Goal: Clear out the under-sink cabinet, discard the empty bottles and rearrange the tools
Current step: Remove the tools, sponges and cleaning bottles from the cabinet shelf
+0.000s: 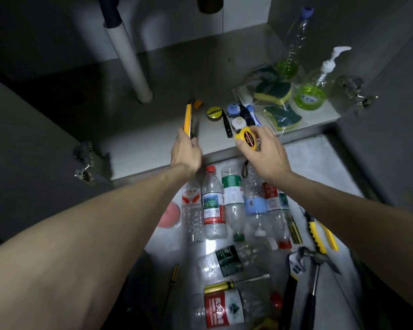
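Over the front edge of the cabinet floor (153,144), left of its middle, the left hand (186,152) has its grip clamped on the near end of a yellow utility knife (188,119), which points away toward the back wall. It looks like a stiff, light tool with a hard, fairly slick body; holding it by the handle end, as here, seems right, since any blade would sit at the far tip.

Just right of the knife, a roll of black tape (214,113) lies flat on the cabinet floor; it looks light and easy to pinch by the rim.

Further right, the right hand (266,154) has its grip closed around a yellow tape measure (246,138), held just above the front edge. The case is compact, rigid and probably the heaviest for its size, so a full wrap of the fingers suits it.

In the right corner of the cabinet floor sit sponges (273,90), soft and squashy, beside a soap pump bottle (312,91) with green liquid.

On the ground below, empty plastic bottles (224,206) lie in a row, thin and crushable; best taken at the neck.
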`<state>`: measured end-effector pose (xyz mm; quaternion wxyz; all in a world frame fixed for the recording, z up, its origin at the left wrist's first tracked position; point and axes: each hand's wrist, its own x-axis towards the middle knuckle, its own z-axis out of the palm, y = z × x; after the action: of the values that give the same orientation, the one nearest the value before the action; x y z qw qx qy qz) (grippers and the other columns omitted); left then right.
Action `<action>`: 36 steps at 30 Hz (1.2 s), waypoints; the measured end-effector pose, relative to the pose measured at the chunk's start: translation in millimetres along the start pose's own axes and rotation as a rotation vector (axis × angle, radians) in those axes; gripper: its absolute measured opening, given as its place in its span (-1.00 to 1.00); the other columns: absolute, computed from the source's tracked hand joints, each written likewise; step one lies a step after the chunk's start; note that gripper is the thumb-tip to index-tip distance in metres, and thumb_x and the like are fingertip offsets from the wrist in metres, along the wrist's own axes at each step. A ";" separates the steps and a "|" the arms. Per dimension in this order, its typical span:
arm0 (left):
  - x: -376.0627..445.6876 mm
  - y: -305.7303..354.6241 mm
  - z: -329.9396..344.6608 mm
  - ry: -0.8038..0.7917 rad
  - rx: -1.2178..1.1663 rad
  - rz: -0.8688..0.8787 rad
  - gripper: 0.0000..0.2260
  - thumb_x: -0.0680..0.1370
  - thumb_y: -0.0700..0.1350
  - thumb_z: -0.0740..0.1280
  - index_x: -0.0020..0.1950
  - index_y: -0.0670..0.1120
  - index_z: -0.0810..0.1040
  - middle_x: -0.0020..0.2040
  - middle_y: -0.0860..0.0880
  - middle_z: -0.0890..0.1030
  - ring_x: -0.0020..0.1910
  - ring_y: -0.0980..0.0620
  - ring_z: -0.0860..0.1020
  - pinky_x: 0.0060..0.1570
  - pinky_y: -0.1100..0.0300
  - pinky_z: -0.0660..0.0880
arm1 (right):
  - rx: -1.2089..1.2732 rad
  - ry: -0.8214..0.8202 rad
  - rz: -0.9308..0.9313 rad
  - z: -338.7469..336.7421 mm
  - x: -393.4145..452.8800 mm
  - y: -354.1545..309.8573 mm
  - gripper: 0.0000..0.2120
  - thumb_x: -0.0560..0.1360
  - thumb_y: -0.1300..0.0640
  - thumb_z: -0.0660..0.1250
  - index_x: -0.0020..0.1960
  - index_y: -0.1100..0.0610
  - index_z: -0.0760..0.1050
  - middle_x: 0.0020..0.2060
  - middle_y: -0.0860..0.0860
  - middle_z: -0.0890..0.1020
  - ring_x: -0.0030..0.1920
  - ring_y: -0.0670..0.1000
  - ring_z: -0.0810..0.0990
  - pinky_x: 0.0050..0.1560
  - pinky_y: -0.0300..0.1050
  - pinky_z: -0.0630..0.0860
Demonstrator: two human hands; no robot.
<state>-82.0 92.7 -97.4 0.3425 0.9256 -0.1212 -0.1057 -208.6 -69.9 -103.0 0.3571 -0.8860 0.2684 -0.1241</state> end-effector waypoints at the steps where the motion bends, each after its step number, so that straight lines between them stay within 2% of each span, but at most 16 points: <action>1: -13.7 -3.9 -5.5 -0.011 0.028 0.047 -0.82 0.69 -0.09 0.12 0.25 -0.14 0.30 0.00 -0.09 0.45 -0.13 -0.06 0.43 -0.15 0.08 0.34 | -0.018 -0.019 0.009 -3.3 -11.4 4.7 -0.43 0.52 -0.37 0.17 0.34 -0.02 0.43 0.08 -0.07 0.52 0.05 -0.01 0.54 0.04 0.04 0.53; 3: -45.0 -15.7 -17.8 -0.081 0.101 0.187 -0.83 0.69 -0.04 0.10 0.24 -0.07 0.28 -0.01 -0.08 0.48 -0.19 -0.03 0.48 -0.25 0.08 0.41 | -0.073 -0.067 0.012 -9.8 -34.6 13.6 -0.47 0.54 -0.37 0.13 0.28 -0.01 0.46 0.06 -0.05 0.53 0.04 0.02 0.55 0.01 0.01 0.49; 6: -95.8 -37.3 -34.6 -0.221 0.253 0.424 -0.80 0.69 0.03 0.06 0.28 0.00 0.24 -0.07 -0.05 0.48 -0.22 -0.06 0.48 -0.24 0.04 0.41 | -0.185 -0.176 0.019 -19.3 -70.2 26.7 -0.53 0.56 -0.37 0.12 0.18 -0.01 0.45 0.02 -0.06 0.52 -0.04 0.02 0.54 -0.10 -0.05 0.39; 9: -138.0 -62.9 -38.6 -0.346 0.318 0.513 -0.83 0.69 0.06 0.04 0.20 0.01 0.25 -0.16 0.00 0.47 -0.28 -0.01 0.46 -0.24 0.05 0.40 | -0.271 -0.290 0.045 -25.4 -97.0 42.8 -0.56 0.52 -0.40 0.12 0.07 -0.05 0.43 0.00 -0.06 0.53 -0.11 0.00 0.54 -0.18 -0.07 0.39; 11: -169.3 -79.0 -36.5 -0.416 0.290 0.511 -0.85 0.69 0.06 0.02 0.18 0.03 0.23 -0.22 0.07 0.42 -0.33 0.08 0.42 -0.29 0.12 0.33 | -0.297 -0.314 0.092 -31.0 -116.8 53.3 -0.54 0.48 -0.41 0.12 0.02 -0.04 0.44 -0.01 -0.02 0.56 -0.06 0.08 0.57 -0.07 0.00 0.47; 13: -197.6 -93.3 -29.5 -0.441 0.296 0.440 -0.85 0.69 0.08 0.02 0.20 0.05 0.22 -0.19 0.05 0.44 -0.32 0.11 0.42 -0.30 0.15 0.31 | -0.326 -0.327 0.121 -35.2 -134.8 65.2 -0.55 0.48 -0.41 0.13 -0.01 -0.03 0.42 0.01 0.00 0.57 -0.01 0.10 0.56 0.06 0.06 0.48; 15: -224.0 -107.0 -23.5 -0.445 0.291 0.316 -0.80 0.68 0.14 0.02 0.21 0.08 0.22 -0.07 0.03 0.51 -0.23 0.08 0.50 -0.24 0.12 0.41 | -0.337 -0.346 0.148 -38.0 -150.8 77.4 -0.56 0.48 -0.41 0.15 0.01 -0.04 0.41 0.02 -0.01 0.54 0.01 0.09 0.55 0.11 0.09 0.49; 18: -259.7 -130.0 -20.5 -0.452 0.269 0.145 -0.76 0.66 0.20 0.04 0.20 0.08 0.26 0.06 0.01 0.56 -0.05 -0.07 0.59 -0.05 -0.04 0.55 | -0.323 -0.384 0.180 -43.2 -163.8 90.6 -0.54 0.44 -0.40 0.23 0.00 -0.01 0.47 -0.03 -0.01 0.58 -0.06 0.08 0.59 0.01 0.06 0.55; 21: -277.4 -145.9 -16.5 -0.385 0.308 -0.074 -0.81 0.66 0.06 0.15 0.10 -0.06 0.28 0.04 -0.16 0.57 -0.01 -0.26 0.58 -0.05 -0.09 0.52 | -0.331 -0.444 0.147 -47.7 -166.1 93.5 -0.60 0.43 -0.35 0.30 -0.06 -0.01 0.55 -0.11 0.00 0.62 -0.12 0.06 0.61 -0.10 -0.01 0.53; 24: -275.6 -149.7 -8.4 -0.306 0.312 -0.341 -0.78 0.64 -0.10 0.21 0.19 -0.21 0.34 0.12 -0.31 0.57 0.09 -0.32 0.56 0.01 -0.03 0.48 | -0.315 -0.450 0.124 -45.4 -163.4 91.0 -0.64 0.44 -0.31 0.34 -0.15 0.00 0.55 -0.21 0.00 0.65 -0.21 0.01 0.61 -0.24 -0.08 0.45; 26: -271.9 -151.2 -5.2 -0.268 0.283 -0.441 -0.74 0.63 -0.14 0.21 0.25 -0.26 0.33 0.17 -0.34 0.56 0.14 -0.33 0.56 0.02 -0.01 0.45 | -0.275 -0.457 0.116 -39.3 -160.8 87.6 -0.64 0.45 -0.29 0.36 -0.17 0.01 0.54 -0.23 0.01 0.65 -0.21 0.03 0.62 -0.20 -0.03 0.53; 28: -267.6 -153.1 -2.6 -0.249 0.257 -0.502 -0.72 0.64 -0.14 0.21 0.28 -0.28 0.32 0.21 -0.34 0.54 0.17 -0.34 0.54 0.06 -0.02 0.45 | -0.268 -0.478 0.103 -31.7 -158.3 82.1 -0.63 0.45 -0.30 0.38 -0.14 0.02 0.53 -0.20 0.04 0.64 -0.17 0.08 0.63 -0.12 0.05 0.57; 32: -257.0 -152.5 3.3 -0.271 0.225 -0.574 -0.67 0.61 -0.16 0.24 0.32 -0.28 0.32 0.32 -0.32 0.46 0.28 -0.33 0.48 0.20 -0.04 0.43 | -0.336 -0.563 0.020 -14.2 -158.1 67.9 -0.59 0.47 -0.27 0.37 0.11 0.03 0.52 -0.02 0.04 0.59 -0.05 0.08 0.59 0.00 0.05 0.57; 36: -245.3 -148.7 7.3 -0.312 0.314 -0.511 -0.65 0.57 -0.14 0.26 0.33 -0.25 0.38 0.36 -0.29 0.39 0.34 -0.30 0.41 0.28 -0.04 0.41 | -0.399 -0.666 -0.057 -0.5 -173.9 64.2 -0.56 0.42 -0.30 0.37 0.14 -0.05 0.41 0.03 -0.03 0.57 -0.05 0.03 0.58 -0.03 0.04 0.57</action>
<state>-294.0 270.4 -173.3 0.1355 0.9403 0.0490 -0.3084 -377.1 -10.6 -152.5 0.2419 -0.9369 0.1319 0.2152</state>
